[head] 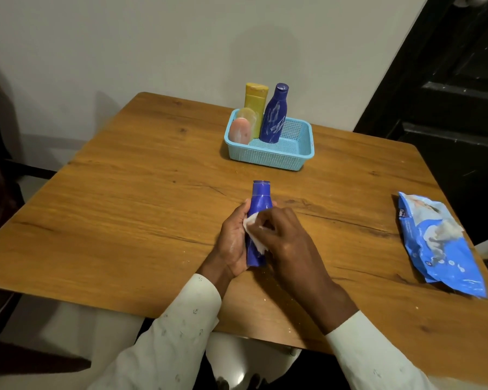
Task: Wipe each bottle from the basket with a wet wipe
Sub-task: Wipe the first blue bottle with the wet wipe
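Observation:
My left hand (231,243) grips a blue bottle (260,198) above the table's near middle, cap pointing away from me. My right hand (282,237) presses a white wet wipe (252,225) against the bottle's side. Farther back stands a light blue basket (290,149). In it are a dark blue bottle (273,115) streaked with white, a yellow bottle (255,101), and a pink bottle (239,131) with a pale one behind it.
A blue pack of wet wipes (437,243) lies near the right edge of the wooden table (124,192). A white wall is behind the table and a dark door at the far right. White specks dot the table near me.

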